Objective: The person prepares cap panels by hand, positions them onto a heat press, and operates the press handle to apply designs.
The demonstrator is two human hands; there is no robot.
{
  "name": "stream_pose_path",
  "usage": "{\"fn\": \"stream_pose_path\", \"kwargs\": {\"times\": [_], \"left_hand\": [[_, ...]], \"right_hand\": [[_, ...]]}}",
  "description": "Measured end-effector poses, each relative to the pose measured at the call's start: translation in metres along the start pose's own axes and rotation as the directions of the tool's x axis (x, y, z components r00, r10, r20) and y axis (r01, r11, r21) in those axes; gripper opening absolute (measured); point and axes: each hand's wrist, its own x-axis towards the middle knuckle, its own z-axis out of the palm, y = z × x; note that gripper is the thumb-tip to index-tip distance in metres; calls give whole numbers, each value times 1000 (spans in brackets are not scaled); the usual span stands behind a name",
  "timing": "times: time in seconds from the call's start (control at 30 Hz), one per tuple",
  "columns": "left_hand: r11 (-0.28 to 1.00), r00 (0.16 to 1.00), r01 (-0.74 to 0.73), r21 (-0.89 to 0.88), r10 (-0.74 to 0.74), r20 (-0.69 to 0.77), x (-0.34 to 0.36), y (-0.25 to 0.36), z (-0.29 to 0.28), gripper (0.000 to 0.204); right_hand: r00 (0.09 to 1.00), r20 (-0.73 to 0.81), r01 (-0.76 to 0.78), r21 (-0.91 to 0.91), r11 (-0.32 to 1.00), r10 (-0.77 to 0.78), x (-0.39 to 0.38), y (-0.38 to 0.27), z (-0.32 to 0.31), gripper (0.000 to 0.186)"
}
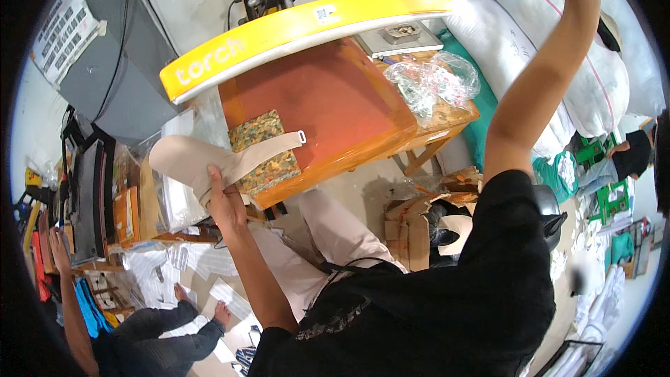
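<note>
My left hand (227, 199) is closed on the lower edge of a beige padded piece (183, 160), its thumb on top. The piece has a broad rounded end at the left. A flat beige strap (259, 156) runs from it to the right and ends in a white ring buckle (302, 137). The strap lies over a speckled foam block (258, 130) on the reddish-brown tabletop (324, 94). My right arm is raised high at the right; its hand lies beyond the upper edge of the picture.
A curved yellow beam (300, 24) spans the table's far side. On a side table (453, 115) lie crumpled clear plastic (433, 84) and a metal tray (401, 33). An open cardboard box (408, 234) stands below. White sacks fill the right. Another person's hand (59, 251) shows at left.
</note>
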Motion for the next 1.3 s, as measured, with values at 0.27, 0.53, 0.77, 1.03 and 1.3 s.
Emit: {"fn": "stream_pose_path", "kwargs": {"times": [0.27, 0.53, 0.77, 1.03, 1.3], "left_hand": [[1000, 999, 16, 23, -17, 36, -7, 10, 12, 48], [997, 999, -32, 77, 29, 34, -8, 11, 17, 47], [998, 999, -17, 53, 15, 46, -13, 13, 20, 46], [994, 997, -77, 73, 75, 35, -8, 9, 12, 43], [998, 998, -60, 25, 59, 15, -10, 5, 17, 44]], "right_hand": [[669, 676, -467, 60, 882, 308, -304, 114, 114, 23], [171, 929, -247, -283, 927, 329, -368, 97, 189, 29], [117, 882, -202, -428, 881, 456, -380, 77, 203, 36], [232, 799, -434, -425, 794, 554, -393, 91, 205, 28], [404, 801, -678, -61, 733, 441, -394, 122, 185, 26]]}}
